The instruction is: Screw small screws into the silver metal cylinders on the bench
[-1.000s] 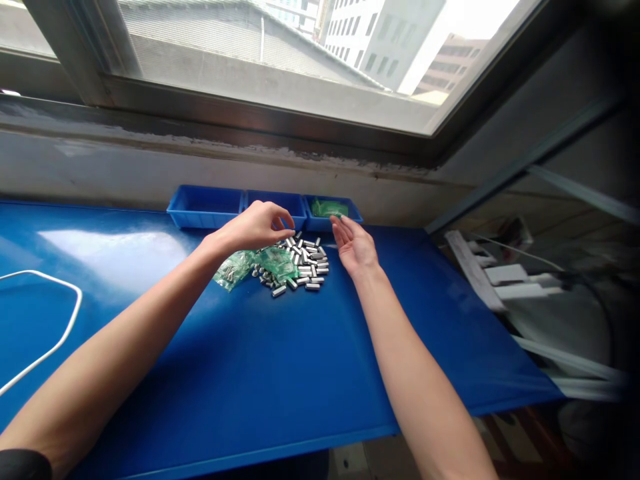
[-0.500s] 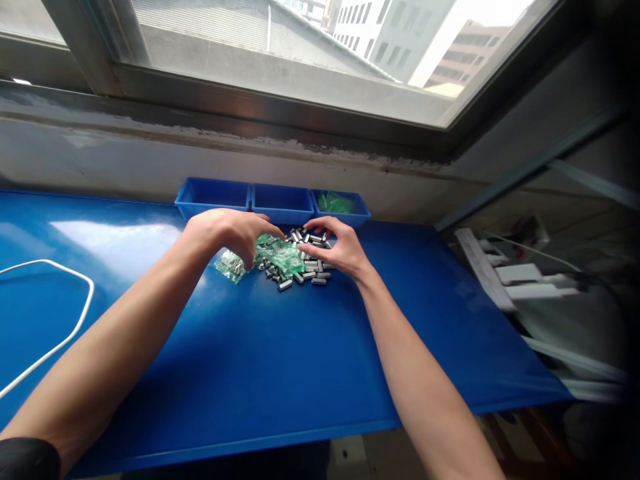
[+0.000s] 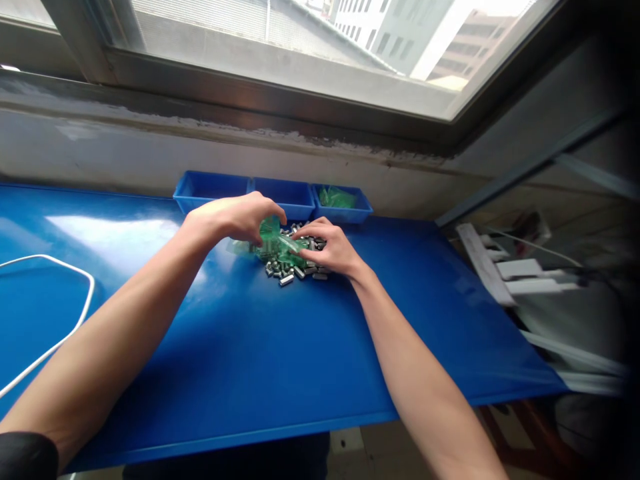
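A small green plastic bag (image 3: pixel 278 241) sits on top of a heap of small metal cylinders (image 3: pixel 293 263) on the blue table (image 3: pixel 280 360), just in front of the middle one of three blue bins. The bag is thin, see-through and crumpled, its film tinted bright green, and it is pulled up into a loose fold between the two hands; whether it has anything in it cannot be told. The left hand (image 3: pixel 235 219) comes in from the left with its fingers curled and its fingertips closed on the upper left part of the bag. The right hand (image 3: pixel 327 248) lies low over the right side of the heap, thumb and forefinger pinched on the bag's right edge and the other fingers bent over the cylinders. The cylinders are short, silver-grey and shiny, lying every way in a tight pile, with a few loose ones at its near edge. The three blue bins (image 3: pixel 283 195) stand side by side against the wall under the window; the right bin (image 3: pixel 345 208) holds more green bags (image 3: pixel 337 197). A white cable (image 3: pixel 75 327) loops across the table well to the left.
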The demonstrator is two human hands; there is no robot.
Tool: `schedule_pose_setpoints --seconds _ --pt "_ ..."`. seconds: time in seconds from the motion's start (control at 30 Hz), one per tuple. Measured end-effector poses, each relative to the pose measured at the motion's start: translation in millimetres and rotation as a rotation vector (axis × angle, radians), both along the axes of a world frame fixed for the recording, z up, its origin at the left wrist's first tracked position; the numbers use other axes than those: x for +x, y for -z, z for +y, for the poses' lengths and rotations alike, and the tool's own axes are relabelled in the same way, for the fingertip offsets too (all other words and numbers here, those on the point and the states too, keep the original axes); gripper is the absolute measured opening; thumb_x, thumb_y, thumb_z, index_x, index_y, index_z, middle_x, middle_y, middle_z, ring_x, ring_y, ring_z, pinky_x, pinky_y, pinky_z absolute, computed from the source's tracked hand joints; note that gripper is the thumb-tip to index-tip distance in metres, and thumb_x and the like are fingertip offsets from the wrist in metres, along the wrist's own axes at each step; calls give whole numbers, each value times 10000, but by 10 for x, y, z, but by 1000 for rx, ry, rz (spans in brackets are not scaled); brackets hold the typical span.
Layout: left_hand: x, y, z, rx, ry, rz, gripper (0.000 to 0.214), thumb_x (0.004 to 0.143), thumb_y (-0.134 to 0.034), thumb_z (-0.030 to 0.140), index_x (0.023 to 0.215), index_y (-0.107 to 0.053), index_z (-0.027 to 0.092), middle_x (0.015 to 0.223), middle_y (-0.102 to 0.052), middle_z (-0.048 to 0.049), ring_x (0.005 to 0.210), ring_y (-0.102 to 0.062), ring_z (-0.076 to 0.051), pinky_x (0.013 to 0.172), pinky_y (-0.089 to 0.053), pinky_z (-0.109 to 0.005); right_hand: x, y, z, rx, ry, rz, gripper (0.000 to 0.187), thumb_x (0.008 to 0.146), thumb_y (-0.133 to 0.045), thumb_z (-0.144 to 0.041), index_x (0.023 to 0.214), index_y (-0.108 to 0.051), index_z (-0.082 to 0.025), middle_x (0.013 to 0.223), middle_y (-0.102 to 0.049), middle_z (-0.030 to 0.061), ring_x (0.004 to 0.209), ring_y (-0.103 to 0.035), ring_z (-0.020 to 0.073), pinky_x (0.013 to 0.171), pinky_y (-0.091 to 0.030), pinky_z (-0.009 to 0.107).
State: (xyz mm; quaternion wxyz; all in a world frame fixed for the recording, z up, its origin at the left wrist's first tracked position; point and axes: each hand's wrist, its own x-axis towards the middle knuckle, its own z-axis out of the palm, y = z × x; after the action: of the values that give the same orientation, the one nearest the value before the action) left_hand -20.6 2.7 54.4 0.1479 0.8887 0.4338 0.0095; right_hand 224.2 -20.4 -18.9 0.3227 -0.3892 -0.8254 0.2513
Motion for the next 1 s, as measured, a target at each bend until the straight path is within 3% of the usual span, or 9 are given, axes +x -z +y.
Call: schedule_pose_setpoints --seconds 0.13,0.23,0.4,0.53,0.63,0.83,1.0 --pt "72 -76 -41 -2 26 -245 453 677 -799 291 1127 -770 251 916 -775 -40 838 -718 -210 739 -540 -263 61 15 21 -23 125 150 124 752 -787 -298 871 -817 -313 935 -786 21 1020 -632 275 976 -496 426" --pt "134 -71 -63 -24 42 -410 339 726 -769 298 1049 -783 197 851 -774 -53 769 -724 -195 702 -547 -270 109 -6 35 4 169 168 190 762 -705 -207 873 -820 -310 954 -786 16 1041 -640 270 1011 -483 426" --pt "183 -29 -72 -42 11 -573 309 753 -767 300 1029 -786 162 889 -783 -85 816 -743 -205 725 -571 -289 171 -38 43 -55 164 229 326 717 -567 -142 852 -820 -298 1006 -787 0 1088 -655 264 1042 -468 412" --pt "211 -44 -76 -89 -45 -731 348 761 -778 330 1054 -776 143 903 -778 -90 855 -740 -209 758 -585 -295 175 -56 31 -138 156 349 252 804 -585 -240 877 -821 -290 1015 -784 -7 1095 -657 252 1037 -462 377" --pt "240 -38 -70 -147 -85 -852 412 766 -790 387 1080 -756 122 887 -762 -84 839 -727 -199 743 -580 -286 143 -91 6 -201 181 444 195 851 -659 -375 893 -822 -277 955 -778 -9 978 -672 219 956 -486 331" --pt "325 97 -45 -262 -104 -1043 436 724 -842 424 1005 -753 103 776 -717 -62 704 -683 -151 653 -545 -245 94 -152 -28 -380 86 655 314 787 -750 -542 839 -805 -237 796 -728 7 759 -643 168 749 -517 288" --pt "413 215 -52 -290 -168 -1132 459 692 -868 470 937 -765 96 727 -717 -66 671 -684 -158 634 -552 -246 113 -165 -23 -456 42 667 257 740 -842 -448 819 -790 -210 689 -719 7 617 -636 145 613 -502 272"
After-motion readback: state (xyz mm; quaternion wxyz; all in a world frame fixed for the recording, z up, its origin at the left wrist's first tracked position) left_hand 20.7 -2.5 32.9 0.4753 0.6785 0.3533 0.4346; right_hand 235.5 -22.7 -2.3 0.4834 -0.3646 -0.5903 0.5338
